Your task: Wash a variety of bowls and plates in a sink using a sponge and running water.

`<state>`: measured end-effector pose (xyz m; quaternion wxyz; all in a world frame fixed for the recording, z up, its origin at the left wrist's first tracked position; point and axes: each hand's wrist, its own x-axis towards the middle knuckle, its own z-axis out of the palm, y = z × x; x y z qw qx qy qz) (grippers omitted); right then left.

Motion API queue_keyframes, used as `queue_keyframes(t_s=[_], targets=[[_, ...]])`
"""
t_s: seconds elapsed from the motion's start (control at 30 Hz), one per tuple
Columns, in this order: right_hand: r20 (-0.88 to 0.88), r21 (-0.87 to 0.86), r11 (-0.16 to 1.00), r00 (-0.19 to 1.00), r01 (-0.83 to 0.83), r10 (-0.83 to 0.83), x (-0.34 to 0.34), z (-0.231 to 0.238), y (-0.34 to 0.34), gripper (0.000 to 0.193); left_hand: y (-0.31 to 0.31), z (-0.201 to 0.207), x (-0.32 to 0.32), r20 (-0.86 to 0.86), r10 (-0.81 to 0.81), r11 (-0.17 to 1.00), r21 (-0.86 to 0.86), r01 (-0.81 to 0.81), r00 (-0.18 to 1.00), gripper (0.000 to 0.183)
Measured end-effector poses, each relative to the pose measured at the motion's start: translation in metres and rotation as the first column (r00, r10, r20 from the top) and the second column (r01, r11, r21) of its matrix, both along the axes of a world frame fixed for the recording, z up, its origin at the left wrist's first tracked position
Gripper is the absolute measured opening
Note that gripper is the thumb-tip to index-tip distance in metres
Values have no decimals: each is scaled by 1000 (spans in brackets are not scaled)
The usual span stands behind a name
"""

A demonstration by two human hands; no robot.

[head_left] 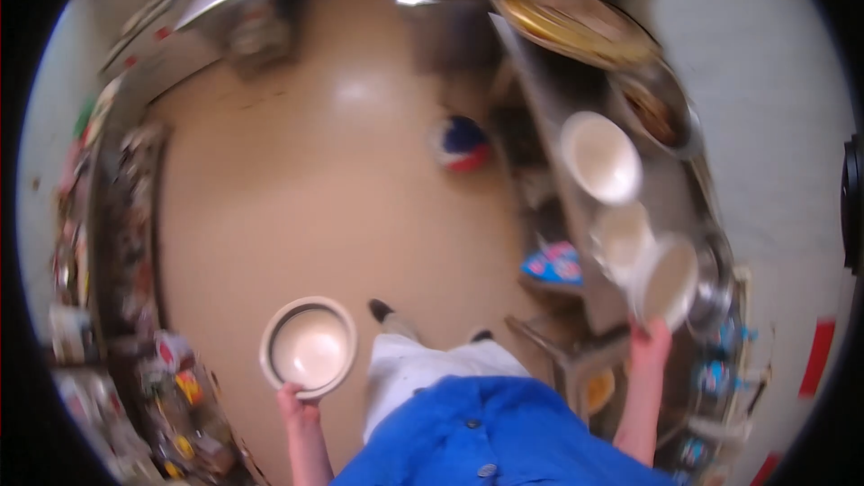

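My left hand (295,407) grips the rim of a round white bowl (310,348) with a dark band inside its lip. I hold it over the floor at my left, and nothing shows inside. On the other side, my right hand (650,344) is closed on the near edge of a tilted white bowl (668,281) above the metal counter (576,216). Just beyond it sits a smaller cream-white bowl (621,236), partly overlapped by the held one. A larger white bowl (601,160) stands farther along the counter. Motion blurs the fingers somewhat.
Farther up the counter are a large golden round tray (580,22) and a metal pan (688,121) with brown contents. A blue-and-pink package (553,263) lies below the counter's edge. Packed shelves (126,243) line the left. A blue, white and red round object (463,142) is ahead.
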<state>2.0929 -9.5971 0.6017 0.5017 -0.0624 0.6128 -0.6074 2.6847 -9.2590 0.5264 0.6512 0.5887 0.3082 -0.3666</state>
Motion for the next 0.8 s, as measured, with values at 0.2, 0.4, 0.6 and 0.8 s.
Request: queue_keyframes(t_s=[0.2, 0.4, 0.6, 0.8], targets=[[-45, 268, 962, 997, -54, 68, 219, -32, 165, 61, 64, -14, 219, 40, 55, 998, -13, -55, 998, 53], [205, 448, 763, 884, -466, 419, 351, -186, 191, 46, 76, 1, 451, 181, 137, 991, -29, -134, 974, 49], [-195, 579, 677, 729, -454, 656, 580, -241, 106, 34, 74, -26, 656, 227, 302, 951, -11, -308, 926, 50], [-392, 689, 703, 724, -179, 568, 967, -229, -47, 42, 76, -33, 838, 228, 454, 879, 44, -475, 861, 53]])
